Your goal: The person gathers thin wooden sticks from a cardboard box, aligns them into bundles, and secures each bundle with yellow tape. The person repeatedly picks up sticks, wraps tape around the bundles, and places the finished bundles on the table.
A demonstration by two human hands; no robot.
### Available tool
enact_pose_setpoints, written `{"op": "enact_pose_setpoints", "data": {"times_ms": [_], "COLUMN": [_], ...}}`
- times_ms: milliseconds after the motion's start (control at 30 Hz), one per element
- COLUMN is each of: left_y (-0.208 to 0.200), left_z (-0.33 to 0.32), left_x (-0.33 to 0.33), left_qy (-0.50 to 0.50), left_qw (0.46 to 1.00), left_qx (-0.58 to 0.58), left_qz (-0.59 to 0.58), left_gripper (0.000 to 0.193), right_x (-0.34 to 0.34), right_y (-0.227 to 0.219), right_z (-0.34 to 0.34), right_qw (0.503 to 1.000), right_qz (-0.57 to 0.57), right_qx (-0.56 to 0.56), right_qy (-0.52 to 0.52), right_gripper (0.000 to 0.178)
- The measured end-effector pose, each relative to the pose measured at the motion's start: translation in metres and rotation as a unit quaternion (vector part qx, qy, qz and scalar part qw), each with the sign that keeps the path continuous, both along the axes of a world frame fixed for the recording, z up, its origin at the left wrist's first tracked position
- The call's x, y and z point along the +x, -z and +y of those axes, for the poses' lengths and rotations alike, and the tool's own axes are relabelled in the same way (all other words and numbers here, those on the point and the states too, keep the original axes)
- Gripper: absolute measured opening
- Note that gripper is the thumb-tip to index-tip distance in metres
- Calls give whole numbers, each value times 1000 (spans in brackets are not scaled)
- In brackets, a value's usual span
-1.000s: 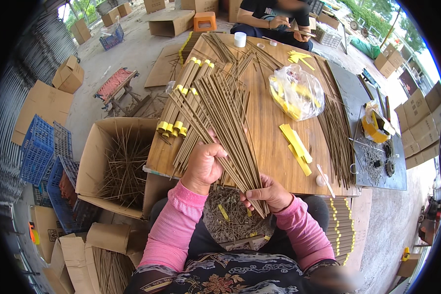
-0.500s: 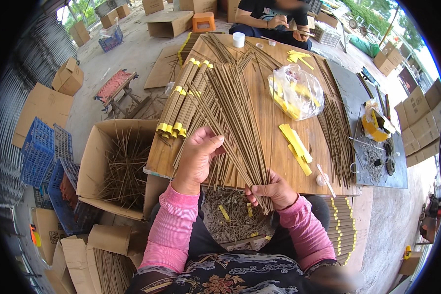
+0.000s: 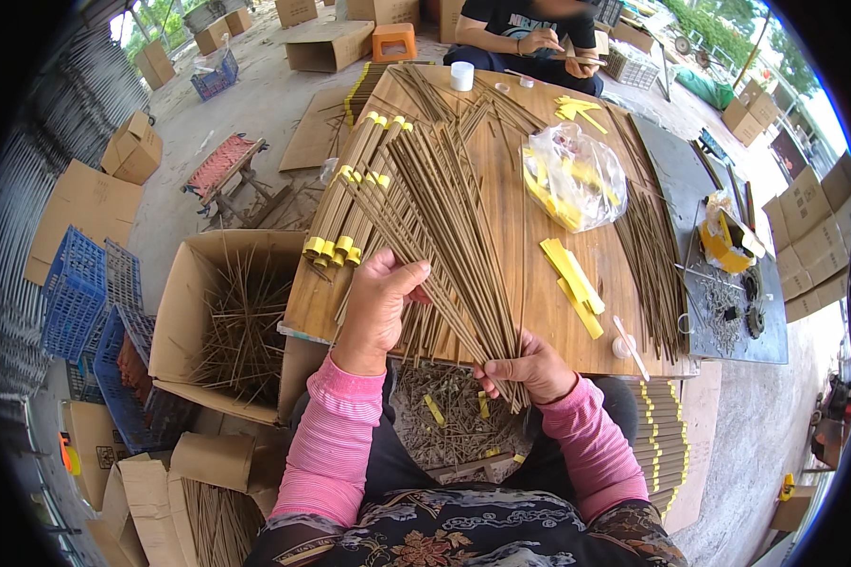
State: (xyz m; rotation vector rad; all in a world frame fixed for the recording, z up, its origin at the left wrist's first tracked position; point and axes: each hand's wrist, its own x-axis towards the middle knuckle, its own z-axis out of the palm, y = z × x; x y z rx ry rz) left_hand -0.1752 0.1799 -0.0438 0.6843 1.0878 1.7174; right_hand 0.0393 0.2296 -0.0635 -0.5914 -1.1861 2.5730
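A fan of thin brown incense sticks (image 3: 454, 246) slants up and left over the wooden table (image 3: 496, 227). My right hand (image 3: 532, 370) grips the gathered lower ends, thumb on top. At the fan's left edge, my left hand (image 3: 385, 300) pinches a few sticks between thumb and fingers, apart from the thicker group. Behind the fan, more loose sticks lie on the table. To its left are rolled bundles (image 3: 340, 213) with yellow paper bands. Yellow paper strips (image 3: 574, 283) lie right of the fan, below a clear plastic bag (image 3: 577, 180) of more strips.
An open cardboard box (image 3: 184, 312) of tangled sticks stands at the table's left. Loose sticks (image 3: 648, 265) line the right side, beside a dark board (image 3: 752, 321) with metal bits. A co-worker (image 3: 529, 38) sits across the table. Banded bundles (image 3: 662, 444) lie low on the right.
The sticks pinched by my left hand have swung slightly left at their tips, widening the gap from the rest of the fan. My right hand has stayed in place.
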Motion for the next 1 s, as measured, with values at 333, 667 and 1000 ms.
{"op": "enact_pose_setpoints", "data": {"times_ms": [333,667,1000], "left_y": [-3,-9,-2], "left_z": [-3,-16,-20], "left_x": [-10,-41,-51], "left_qy": [13,14,-12], "left_qw": [998,999,999], "left_qx": [12,-6,-14], "left_qz": [-63,-51,-43], "left_gripper": [11,12,12], "right_x": [2,8,7], "right_y": [2,-2,-1], "right_z": [2,2,3], "right_qw": [1000,1000,998], "right_qz": [20,0,1], "right_qx": [-14,-12,12], "right_qy": [-16,-29,-63], "right_gripper": [21,31,30]}}
